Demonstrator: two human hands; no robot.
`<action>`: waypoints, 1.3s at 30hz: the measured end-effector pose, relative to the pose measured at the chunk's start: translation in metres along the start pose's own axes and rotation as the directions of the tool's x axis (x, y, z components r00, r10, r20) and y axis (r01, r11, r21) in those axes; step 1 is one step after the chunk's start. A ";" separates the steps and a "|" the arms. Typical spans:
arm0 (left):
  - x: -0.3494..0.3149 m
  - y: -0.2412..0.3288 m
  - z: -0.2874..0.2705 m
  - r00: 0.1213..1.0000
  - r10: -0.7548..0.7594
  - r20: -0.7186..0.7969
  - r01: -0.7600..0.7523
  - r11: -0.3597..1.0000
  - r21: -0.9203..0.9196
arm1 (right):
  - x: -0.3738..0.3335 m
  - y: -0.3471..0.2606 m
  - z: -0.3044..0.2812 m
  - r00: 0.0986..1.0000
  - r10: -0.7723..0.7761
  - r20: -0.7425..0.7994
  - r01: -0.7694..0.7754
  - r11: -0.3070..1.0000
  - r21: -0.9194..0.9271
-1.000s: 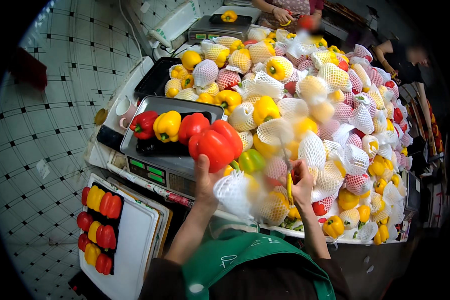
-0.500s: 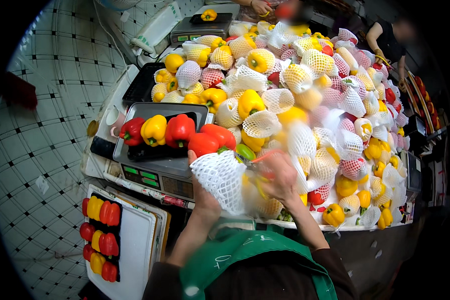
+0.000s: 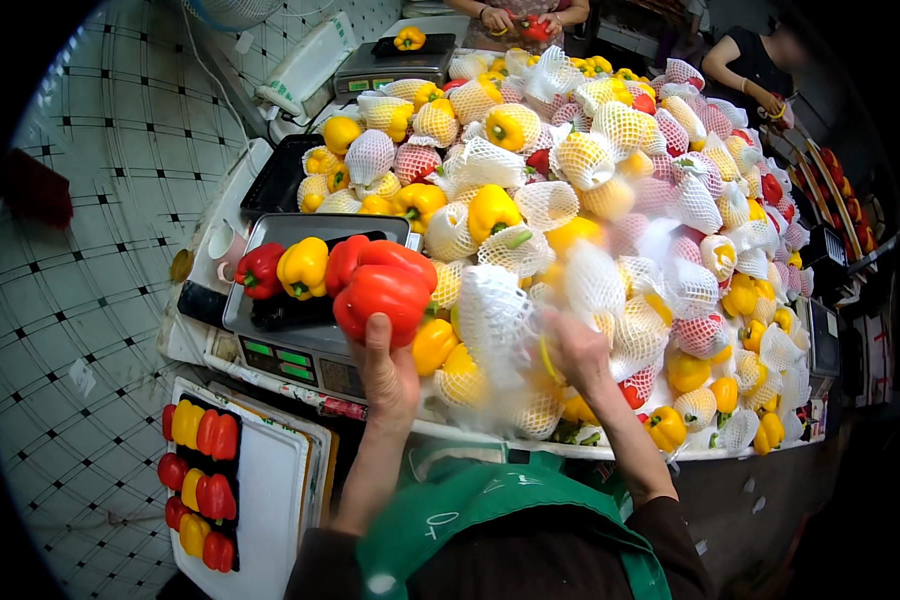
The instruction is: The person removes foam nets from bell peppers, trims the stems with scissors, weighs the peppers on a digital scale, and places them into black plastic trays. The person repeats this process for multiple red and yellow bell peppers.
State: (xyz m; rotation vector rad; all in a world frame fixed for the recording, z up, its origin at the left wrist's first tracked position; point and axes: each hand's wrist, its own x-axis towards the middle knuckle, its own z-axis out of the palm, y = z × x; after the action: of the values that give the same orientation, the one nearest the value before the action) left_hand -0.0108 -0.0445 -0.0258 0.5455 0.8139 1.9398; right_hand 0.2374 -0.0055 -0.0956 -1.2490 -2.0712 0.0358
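Observation:
My left hand (image 3: 390, 375) holds a bare red bell pepper (image 3: 382, 296) up just right of the scale tray (image 3: 270, 232). On that tray lie a red pepper (image 3: 259, 271), a yellow pepper (image 3: 303, 267) and another red one (image 3: 346, 258). My right hand (image 3: 570, 350) grips a white foam net sleeve (image 3: 492, 315), blurred, in front of the big heap of red and yellow peppers (image 3: 610, 190), many of them in foam nets.
A weighing scale (image 3: 295, 355) carries the tray. Low at the left stands a black tray of packed red and yellow peppers (image 3: 200, 485) on white boards. A second scale (image 3: 395, 62) with a yellow pepper stands at the back. Other people's hands (image 3: 510, 18) work beyond the heap.
My left hand has kept the red pepper raised beside the scale tray. My right hand has pulled a foam net sleeve off to the right of the pepper.

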 end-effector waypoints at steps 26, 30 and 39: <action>-0.029 0.052 0.003 0.790 -0.578 0.206 0.572 0.815 0.093 | 0.084 -0.125 -0.052 0.971 -0.156 0.183 -0.015 0.720 0.694; -0.034 0.029 0.004 0.889 -0.427 0.165 0.403 0.901 0.162 | 0.074 -0.133 -0.033 0.966 -0.135 0.222 -0.037 0.775 0.631; -0.016 0.012 -0.012 0.790 -0.608 0.079 0.606 0.794 0.048 | 0.062 -0.109 0.004 0.807 0.300 0.509 -0.547 0.054 0.836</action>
State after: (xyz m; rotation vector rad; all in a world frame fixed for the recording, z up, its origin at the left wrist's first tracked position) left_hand -0.0181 -0.0660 -0.0259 0.3206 0.8266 1.2992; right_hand 0.1346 -0.0137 -0.0249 -0.8865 -1.1277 1.6166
